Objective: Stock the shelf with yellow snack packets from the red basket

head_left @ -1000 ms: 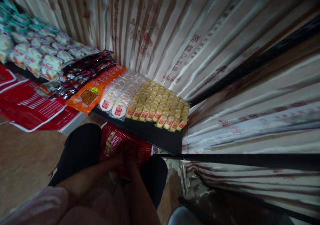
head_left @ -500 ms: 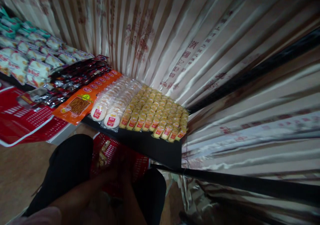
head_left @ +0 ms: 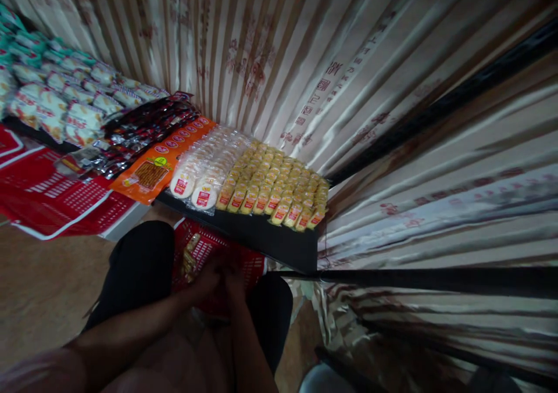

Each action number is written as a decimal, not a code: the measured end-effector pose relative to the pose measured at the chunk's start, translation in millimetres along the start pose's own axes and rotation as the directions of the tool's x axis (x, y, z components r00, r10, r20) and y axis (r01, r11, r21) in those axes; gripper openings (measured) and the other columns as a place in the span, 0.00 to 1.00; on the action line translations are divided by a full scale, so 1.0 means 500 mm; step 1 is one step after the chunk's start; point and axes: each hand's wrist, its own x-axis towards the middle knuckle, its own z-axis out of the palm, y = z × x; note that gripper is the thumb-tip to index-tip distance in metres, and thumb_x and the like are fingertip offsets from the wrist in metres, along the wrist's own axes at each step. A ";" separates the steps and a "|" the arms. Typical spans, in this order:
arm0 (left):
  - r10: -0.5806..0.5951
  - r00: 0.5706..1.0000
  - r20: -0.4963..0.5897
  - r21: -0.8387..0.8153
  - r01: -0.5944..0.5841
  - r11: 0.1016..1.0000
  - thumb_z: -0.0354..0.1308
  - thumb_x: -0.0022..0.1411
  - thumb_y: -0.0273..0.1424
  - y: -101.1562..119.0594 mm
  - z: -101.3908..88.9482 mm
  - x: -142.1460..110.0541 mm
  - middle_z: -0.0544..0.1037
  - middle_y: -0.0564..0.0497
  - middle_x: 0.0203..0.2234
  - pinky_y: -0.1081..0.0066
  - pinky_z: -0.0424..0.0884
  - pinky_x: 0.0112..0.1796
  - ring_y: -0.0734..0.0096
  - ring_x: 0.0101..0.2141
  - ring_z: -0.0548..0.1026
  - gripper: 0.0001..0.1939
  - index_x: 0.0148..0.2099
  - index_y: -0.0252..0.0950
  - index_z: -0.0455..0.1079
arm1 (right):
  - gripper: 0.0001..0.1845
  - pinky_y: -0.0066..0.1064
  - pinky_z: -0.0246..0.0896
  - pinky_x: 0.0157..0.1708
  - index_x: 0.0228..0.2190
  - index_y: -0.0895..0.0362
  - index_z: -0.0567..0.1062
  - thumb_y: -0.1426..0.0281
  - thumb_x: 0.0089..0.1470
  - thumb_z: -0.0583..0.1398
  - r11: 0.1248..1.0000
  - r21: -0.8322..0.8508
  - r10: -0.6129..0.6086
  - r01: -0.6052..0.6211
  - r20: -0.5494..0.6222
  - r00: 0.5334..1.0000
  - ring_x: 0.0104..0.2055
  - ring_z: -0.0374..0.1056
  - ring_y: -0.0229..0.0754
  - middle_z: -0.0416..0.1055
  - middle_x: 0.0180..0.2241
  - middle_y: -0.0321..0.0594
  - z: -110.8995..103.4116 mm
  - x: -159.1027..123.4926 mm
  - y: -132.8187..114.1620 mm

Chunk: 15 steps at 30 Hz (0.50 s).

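Note:
Between my knees a red plastic basket (head_left: 204,252) stands partly under the black shelf edge, with several small yellow-wrapped packets (head_left: 188,259) at its left side. My left hand (head_left: 210,278) reaches over this basket from the left. My right hand (head_left: 234,281) is close beside it, with the two nearly meeting. Deep shadow covers the fingers of both hands, so whether they hold anything is hidden. Just above, yellow-wrapped snack packets (head_left: 274,184) stand in rows on the black shelf (head_left: 279,239), next to clear-wrapped round white crackers (head_left: 204,195).
Left along the shelf lie an orange snack bag (head_left: 148,172), dark shiny packets (head_left: 139,128), white snack bags (head_left: 82,122) and green bags (head_left: 26,44). A larger red basket (head_left: 56,189) stands lower left. Pleated curtain (head_left: 279,50) and black bars (head_left: 436,279) border the right.
The view has shifted, so the shelf and its goods appear slightly higher and the snack bags farther right. My hands stay close together over the basket and show a little more clearly.

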 end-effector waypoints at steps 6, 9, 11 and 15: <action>0.185 0.979 -0.085 0.015 -0.184 0.983 0.49 0.48 0.20 0.048 -0.021 -0.039 0.76 0.49 0.36 0.66 0.67 0.46 0.66 0.40 0.73 0.20 0.44 0.36 0.68 | 0.17 0.35 0.64 0.45 0.37 0.56 0.76 0.62 0.45 0.60 0.902 0.413 -0.043 0.129 -0.209 0.977 0.43 0.70 0.45 0.76 0.39 0.42 -0.063 -0.066 -0.038; 0.290 0.940 -0.178 0.236 -0.246 0.940 0.49 0.53 0.25 0.075 -0.040 -0.064 0.75 0.48 0.36 0.63 0.65 0.47 0.63 0.41 0.72 0.16 0.45 0.36 0.69 | 0.17 0.35 0.65 0.43 0.34 0.56 0.76 0.60 0.41 0.63 0.846 0.512 -0.018 0.149 -0.252 0.968 0.40 0.71 0.44 0.76 0.36 0.41 -0.103 -0.097 -0.061; 0.352 0.920 -0.175 0.332 -0.282 0.900 0.52 0.52 0.26 0.093 -0.050 -0.080 0.73 0.46 0.39 0.62 0.63 0.49 0.62 0.42 0.71 0.18 0.47 0.35 0.69 | 0.19 0.33 0.67 0.38 0.33 0.56 0.75 0.59 0.39 0.64 0.793 0.595 0.005 0.128 -0.216 0.976 0.35 0.71 0.42 0.76 0.32 0.39 -0.127 -0.113 -0.077; 0.396 0.916 -0.070 0.246 -0.368 0.897 0.55 0.48 0.26 0.128 -0.049 -0.107 0.71 0.45 0.43 0.66 0.66 0.45 0.64 0.40 0.71 0.21 0.47 0.34 0.69 | 0.22 0.28 0.65 0.27 0.32 0.56 0.74 0.55 0.37 0.65 0.721 0.690 0.066 0.065 -0.162 0.985 0.24 0.69 0.37 0.75 0.25 0.36 -0.166 -0.132 -0.107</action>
